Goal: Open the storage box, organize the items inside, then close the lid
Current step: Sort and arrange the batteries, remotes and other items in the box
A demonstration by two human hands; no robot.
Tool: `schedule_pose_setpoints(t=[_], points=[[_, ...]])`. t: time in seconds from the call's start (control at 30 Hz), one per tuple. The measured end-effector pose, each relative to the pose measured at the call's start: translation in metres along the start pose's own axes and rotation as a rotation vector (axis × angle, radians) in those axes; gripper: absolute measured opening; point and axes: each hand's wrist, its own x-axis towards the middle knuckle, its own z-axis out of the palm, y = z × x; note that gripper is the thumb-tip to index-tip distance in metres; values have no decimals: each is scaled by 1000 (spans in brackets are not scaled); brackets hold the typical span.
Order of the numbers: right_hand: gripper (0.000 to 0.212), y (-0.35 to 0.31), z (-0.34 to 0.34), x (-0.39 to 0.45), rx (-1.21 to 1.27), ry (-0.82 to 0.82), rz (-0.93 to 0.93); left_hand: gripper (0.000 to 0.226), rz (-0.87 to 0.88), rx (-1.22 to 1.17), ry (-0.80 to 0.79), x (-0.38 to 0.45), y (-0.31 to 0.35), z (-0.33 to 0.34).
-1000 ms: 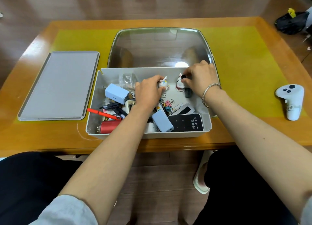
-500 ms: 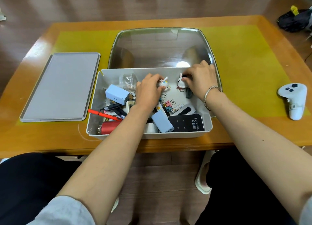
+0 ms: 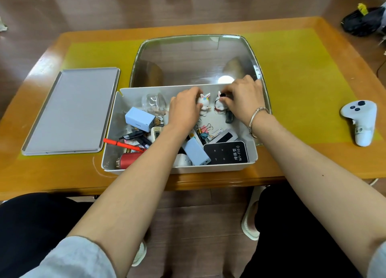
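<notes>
Here the left hand [image 3: 184, 108] grips the left rabbit figurine [image 3: 204, 103] and the right hand [image 3: 243, 99] the right rabbit figurine [image 3: 219, 105], both upright side by side against the far wall of the open storage box [image 3: 179, 169], each nearest its own hand.

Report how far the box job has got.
Done: the lid is off, lying on the table left of the storage box. In hand: left hand and right hand each hold a rabbit figurine at the far wall. Left: chargers, pens and clips lie jumbled; lid not yet back on.
</notes>
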Motion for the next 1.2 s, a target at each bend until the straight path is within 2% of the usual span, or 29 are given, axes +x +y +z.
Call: schedule_pose_setpoints(t=[0.17,0.33,0.43,1.03,1.2], points=[[21,0,2,-1,6,15,-3,21,-25,-22,-14,0,6,7],[21,0,3,0,-14,9,-9,31,-13,-40,6,-3,5,8],[20,1,4,0,4,18,-5,28,-2,-8,44,-3,8,8],[17,0,6,-1,28,35,2,26,0,-6,24,-2,10,12],[23,2,5,-2,153,18,38,31,8,5,15,-3,8,9]])
